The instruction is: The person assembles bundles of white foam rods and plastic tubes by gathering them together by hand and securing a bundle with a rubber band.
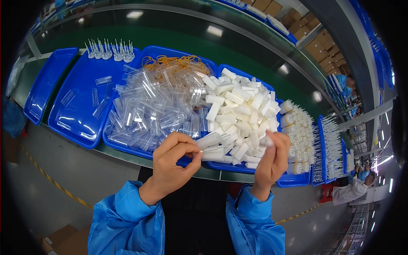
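Green counter (178, 34) stretched across the workroom, carrying blue trays (76, 106): one heaped with clear plastic sleeves (157, 106), the next with white tubes (238, 110). Both blue-sleeved forearms rose from the lower edge. Left hand (172, 163) was raised, wrist bent, its fingers pinched on a thin white stick (211, 148). Right hand (273, 159) stood upright, fingers curled around a small white tube (266, 140).

A thin clear plastic sleeve (211, 149) lies level, pinched at its left end, near the tray's front edge. A small white cap (267, 140) sits right of it, gripped upright.
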